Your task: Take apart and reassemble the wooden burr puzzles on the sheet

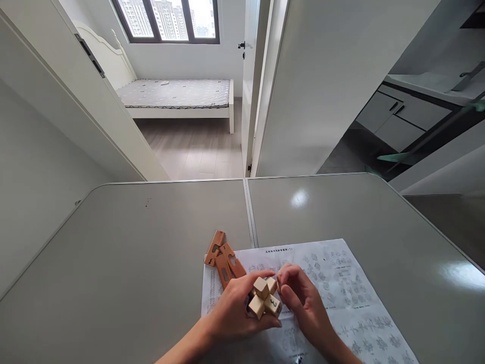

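Note:
My left hand (240, 308) is wrapped round a pale wooden burr puzzle (261, 297) of interlocking notched bars, the thumb below and the fingers above. A dark figure 3 marks one bar end. Close by its right side, my right hand (301, 303) is curled, with fingers bent toward the thumb near the puzzle. I cannot make out whether its fingertips touch the puzzle or hold a small part. Beyond my left hand lie several orange-brown flat wooden pieces with cut-out slots (224, 259), partly overlapping one another. Under both hands is a printed sheet (341, 283) covered with puzzle diagrams.
The grey table (113, 263) has a metal seam (249, 207) running away from me and a raised rim. Beyond it, an open white door (250, 91) leads to a room with a bed (182, 93). A sink counter (420, 83) stands at far right.

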Motion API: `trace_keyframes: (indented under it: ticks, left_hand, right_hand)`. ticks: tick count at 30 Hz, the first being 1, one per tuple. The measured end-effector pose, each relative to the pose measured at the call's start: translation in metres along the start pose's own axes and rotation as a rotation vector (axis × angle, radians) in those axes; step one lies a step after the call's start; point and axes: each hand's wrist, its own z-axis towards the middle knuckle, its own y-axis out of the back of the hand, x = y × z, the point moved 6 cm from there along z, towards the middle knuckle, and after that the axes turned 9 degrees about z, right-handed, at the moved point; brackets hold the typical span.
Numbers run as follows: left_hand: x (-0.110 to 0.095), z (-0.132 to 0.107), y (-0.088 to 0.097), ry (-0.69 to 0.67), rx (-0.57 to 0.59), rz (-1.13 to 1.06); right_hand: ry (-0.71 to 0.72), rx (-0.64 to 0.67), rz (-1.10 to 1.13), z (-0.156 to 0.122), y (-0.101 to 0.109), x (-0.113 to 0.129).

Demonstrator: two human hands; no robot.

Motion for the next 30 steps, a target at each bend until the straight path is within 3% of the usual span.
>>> trace_keyframes:
  ticks: [3, 8, 15, 18, 22, 26, 30]
  left_hand:
    - [-0.003, -0.002, -0.003, -0.018, -0.065, 0.166]
    - [-0.007, -0.002, -0.001, -0.030, -0.129, 0.233]
    - [0.000, -0.003, 0.003, 0.059, -0.062, 0.142]
    - [-0.003, -0.001, 0.009, 0.005, -0.107, 0.074]
    - [-0.012, 0.002, 0.017, -0.122, -0.159, 0.009]
    - [-0.017, 0.006, 0.012, -0.196, -0.027, -0.099]
    - [-0.017, 0.005, 0.006, -0.195, 0.068, -0.186]
  right_hand:
    - [0.042, 0.067, -0.094, -0.002, -0.002, 0.000]
    - [-0.057, 0.161, -0.143, -0.005, -0.009, -0.010]
    - [-0.170, 0.125, 0.117, 0.004, -0.002, -0.002]
    - [-0.211, 0.245, 0.206, 0.007, -0.003, 0.000]
    - [-0.344, 0.507, 0.292, 0.005, -0.013, -0.003]
    - [-0.456, 0.735, 0.212, -0.003, -0.024, -0.001]
    - [-0.420, 0.741, 0.111, -0.004, -0.028, 0.005]
